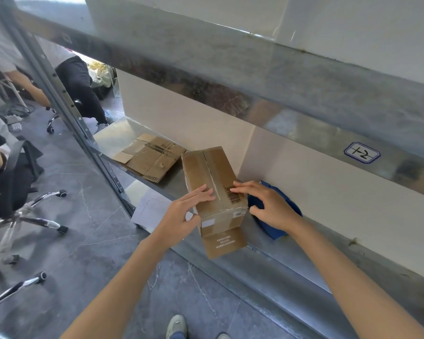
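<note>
A sealed brown cardboard box [211, 177] with a barcode label lies on a metal shelf [291, 260], its near end at the shelf's front edge with a loose flap hanging down. My left hand [184, 211] holds the box's near left corner, fingers laid on top and thumb against the side. My right hand [267, 204] holds the near right corner, fingers on the barcode and thumb down the right side.
A flattened cardboard sheet [149, 157] lies on the shelf to the left of the box. A blue object [279, 226] sits behind my right hand. An upper shelf beam [279, 99] runs overhead. Office chairs [22, 216] and seated people are to the left.
</note>
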A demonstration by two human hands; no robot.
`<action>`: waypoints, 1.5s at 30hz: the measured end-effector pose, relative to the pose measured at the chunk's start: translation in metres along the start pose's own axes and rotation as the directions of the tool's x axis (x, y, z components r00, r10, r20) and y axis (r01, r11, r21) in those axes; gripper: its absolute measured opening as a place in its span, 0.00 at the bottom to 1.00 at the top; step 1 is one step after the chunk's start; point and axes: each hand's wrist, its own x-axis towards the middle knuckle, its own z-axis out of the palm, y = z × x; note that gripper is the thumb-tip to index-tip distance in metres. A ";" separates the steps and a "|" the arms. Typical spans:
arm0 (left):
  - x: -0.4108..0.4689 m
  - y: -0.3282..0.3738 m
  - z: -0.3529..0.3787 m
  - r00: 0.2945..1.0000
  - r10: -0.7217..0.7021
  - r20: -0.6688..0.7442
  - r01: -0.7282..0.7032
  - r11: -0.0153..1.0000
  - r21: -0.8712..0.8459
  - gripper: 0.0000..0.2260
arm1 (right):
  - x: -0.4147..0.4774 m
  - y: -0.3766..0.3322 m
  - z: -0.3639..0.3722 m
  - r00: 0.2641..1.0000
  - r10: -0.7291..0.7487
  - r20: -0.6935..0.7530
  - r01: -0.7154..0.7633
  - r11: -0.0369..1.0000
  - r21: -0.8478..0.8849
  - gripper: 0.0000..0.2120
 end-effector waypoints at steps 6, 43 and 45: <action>0.001 -0.004 0.006 0.997 0.015 -0.071 -0.014 1.000 0.009 0.26 | 0.007 0.004 0.003 0.994 -0.057 -0.098 0.051 0.997 -0.060 0.22; 0.002 0.003 0.026 0.969 0.012 -0.246 -0.009 1.000 0.016 0.18 | 0.009 -0.011 0.017 0.986 -0.007 -0.165 -0.020 0.987 -0.161 0.24; 0.001 0.005 0.027 0.968 0.009 -0.252 -0.003 1.000 0.025 0.17 | 0.009 -0.012 0.017 0.987 -0.009 -0.162 -0.021 0.983 -0.180 0.25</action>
